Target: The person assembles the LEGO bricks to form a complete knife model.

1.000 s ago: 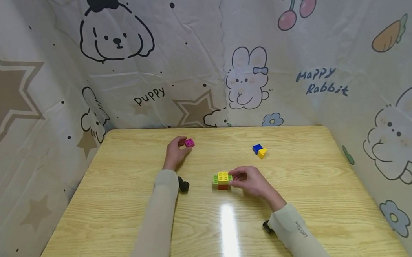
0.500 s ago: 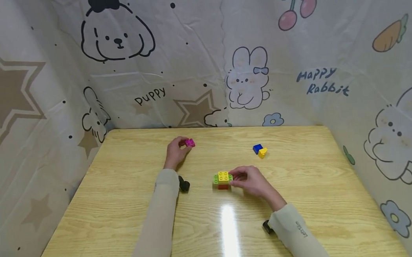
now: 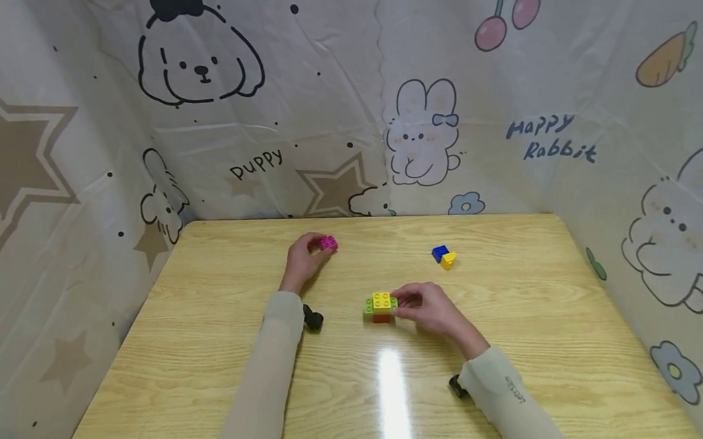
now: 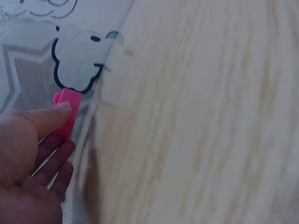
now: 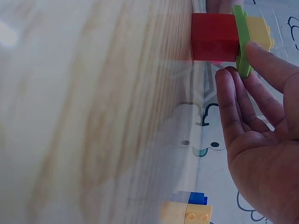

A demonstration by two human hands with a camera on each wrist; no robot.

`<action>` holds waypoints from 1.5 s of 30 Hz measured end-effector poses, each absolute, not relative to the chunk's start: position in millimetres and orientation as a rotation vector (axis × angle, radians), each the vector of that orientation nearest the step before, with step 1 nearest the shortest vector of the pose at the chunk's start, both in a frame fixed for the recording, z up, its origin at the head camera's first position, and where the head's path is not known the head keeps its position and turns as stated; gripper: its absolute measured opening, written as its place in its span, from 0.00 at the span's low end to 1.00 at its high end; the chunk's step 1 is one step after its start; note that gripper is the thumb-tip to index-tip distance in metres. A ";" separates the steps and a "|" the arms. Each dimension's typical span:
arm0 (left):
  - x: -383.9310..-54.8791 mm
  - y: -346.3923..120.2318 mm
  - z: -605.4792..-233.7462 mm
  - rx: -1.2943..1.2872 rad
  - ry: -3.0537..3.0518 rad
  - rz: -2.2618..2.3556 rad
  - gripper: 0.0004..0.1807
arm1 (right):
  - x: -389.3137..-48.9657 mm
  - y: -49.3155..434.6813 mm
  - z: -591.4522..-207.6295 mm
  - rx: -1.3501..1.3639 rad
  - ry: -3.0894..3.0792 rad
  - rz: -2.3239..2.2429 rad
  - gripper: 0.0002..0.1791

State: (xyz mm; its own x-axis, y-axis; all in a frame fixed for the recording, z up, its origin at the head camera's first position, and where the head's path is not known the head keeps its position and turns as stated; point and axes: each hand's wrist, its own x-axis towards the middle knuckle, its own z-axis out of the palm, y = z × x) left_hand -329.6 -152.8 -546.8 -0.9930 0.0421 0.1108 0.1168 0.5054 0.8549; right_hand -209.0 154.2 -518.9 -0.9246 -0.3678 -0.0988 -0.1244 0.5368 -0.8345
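Observation:
My left hand (image 3: pixel 303 260) pinches a pink toy building brick (image 3: pixel 329 244) between thumb and fingers, toward the back of the table. The left wrist view shows the thumb flat on the pink brick (image 4: pixel 70 114), with the other fingers under it. Nearer the front, a small stack stands on the table: a red brick (image 5: pixel 214 37) at the bottom, a thin green plate (image 3: pixel 368 306) across it, and a yellow studded brick (image 3: pixel 381 300) on top. My right hand (image 3: pixel 434 310) grips the right end of the green plate with thumb and fingertips.
A blue brick (image 3: pixel 440 254) and a yellow slanted piece (image 3: pixel 448 261) lie side by side at the back right of the wooden table (image 3: pixel 513 290). A patterned cloth (image 3: pixel 332 100) hangs behind and along both sides. Black wrist devices (image 3: pixel 313 318) sit at both cuffs.
My left hand has shifted slightly to the right with the pink brick. My right hand and the stack stay in place.

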 end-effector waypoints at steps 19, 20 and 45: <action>-299.6 -121.8 -507.9 -0.437 -2.664 -1.479 0.21 | -210.3 153.3 -517.1 -0.406 2.510 -1.333 0.18; -297.1 -119.5 -506.5 -0.457 -2.665 -1.469 0.21 | -210.2 153.2 -517.0 -0.404 2.510 -1.333 0.18; -224.3 -92.9 -486.6 -0.770 -2.652 -1.497 0.20 | -209.6 153.4 -515.2 -0.421 2.515 -1.319 0.18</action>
